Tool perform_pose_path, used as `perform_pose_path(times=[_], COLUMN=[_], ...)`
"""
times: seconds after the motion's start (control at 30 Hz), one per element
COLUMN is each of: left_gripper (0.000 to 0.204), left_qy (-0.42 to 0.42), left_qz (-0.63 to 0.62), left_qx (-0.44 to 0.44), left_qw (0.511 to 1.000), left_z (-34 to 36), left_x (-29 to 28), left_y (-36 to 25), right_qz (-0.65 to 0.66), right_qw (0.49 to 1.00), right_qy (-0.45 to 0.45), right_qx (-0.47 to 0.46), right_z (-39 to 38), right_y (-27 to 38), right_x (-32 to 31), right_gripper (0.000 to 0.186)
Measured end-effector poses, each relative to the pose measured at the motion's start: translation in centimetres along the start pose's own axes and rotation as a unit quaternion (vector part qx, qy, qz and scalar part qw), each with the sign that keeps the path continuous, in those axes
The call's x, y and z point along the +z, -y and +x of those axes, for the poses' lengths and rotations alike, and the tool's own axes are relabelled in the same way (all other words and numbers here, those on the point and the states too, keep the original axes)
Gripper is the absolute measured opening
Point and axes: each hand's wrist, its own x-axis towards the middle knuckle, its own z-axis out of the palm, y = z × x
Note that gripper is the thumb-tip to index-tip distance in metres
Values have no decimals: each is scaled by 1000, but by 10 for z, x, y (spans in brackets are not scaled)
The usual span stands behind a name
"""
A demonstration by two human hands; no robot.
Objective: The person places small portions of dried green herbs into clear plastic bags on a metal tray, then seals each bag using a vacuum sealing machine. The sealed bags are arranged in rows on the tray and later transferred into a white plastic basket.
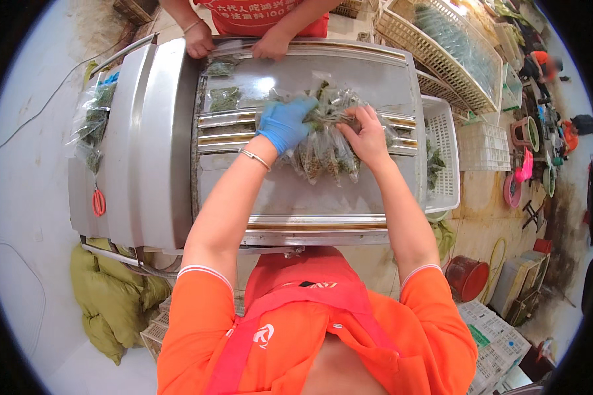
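My left hand (286,122), in a blue glove, is closed on the bunched tops of several clear plastic bags (317,161) filled with something green and grainy. At the right side of the bunch, my bare right hand (365,136) pinches a bag's edge between thumb and fingers. The bags lie over the middle sealing bars (227,141) of a steel bag-sealing machine (303,203). At the far left of its bed lies another green-filled bag (224,99). Across the machine a co-worker's two hands (272,43) handle a further bag (221,64).
Left, the steel lid (161,145) holds filled bags (93,128) and red-handled scissors (99,203). Right are a white crate (449,158) with green contents and a large basket (435,56) of bags. A red bucket (468,278) stands on the floor near green sacking (115,293).
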Motion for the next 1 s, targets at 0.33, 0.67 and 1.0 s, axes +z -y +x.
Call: perform_pose_path(times=[0.33,0.67,1.0], left_gripper=[111,73,53], left_qy=[127,-90,-198], left_qz=[69,-8,-23], left_qx=[-41,-4,-66], left_qw=[989,996,978], left_z=[-14,-76,-129], left_x=[-49,-61,-71], left_y=[5,41,60], right_qz=[-64,-85,-109], right_qw=[995,995,992], right_qy=[66,-22,-63], right_qx=[33,-42,-1], right_z=[-47,-90,-125], right_y=[9,10,45], right_x=[3,47,16], right_gripper=[121,109,9])
